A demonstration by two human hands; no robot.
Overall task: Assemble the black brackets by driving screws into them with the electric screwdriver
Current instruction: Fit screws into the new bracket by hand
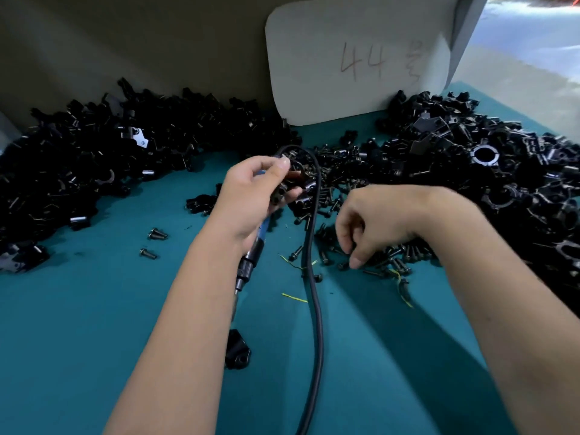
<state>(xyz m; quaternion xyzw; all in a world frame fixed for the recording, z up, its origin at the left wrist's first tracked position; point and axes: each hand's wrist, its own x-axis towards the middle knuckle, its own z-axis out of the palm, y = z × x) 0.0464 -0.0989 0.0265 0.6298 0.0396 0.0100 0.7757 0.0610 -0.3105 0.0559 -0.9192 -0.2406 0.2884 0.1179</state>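
My left hand grips the blue electric screwdriver with its bit end pointing back toward me and down at the teal mat; the same hand also pinches a small black bracket against the tool's upper end, thumb on top. The black cord loops out from the top of the tool and trails down the mat between my arms.

My right hand is down in the scatter of loose screws, fingers curled with the thumb tip on the mat. I cannot tell whether a screw is already pinched between them; the fingers hide it.

The step, as I judge it, is fetching one screw for the bracket I'm holding. To do it well I should take a single screw by the head end, so the thread points free and drops straight into the bracket's hole. I should keep the cord away from the picking hand.

Brackets are heaped on both sides: a big pile on the left, another on the right. One lone bracket lies near my left forearm, and a few stray screws sit left of it.
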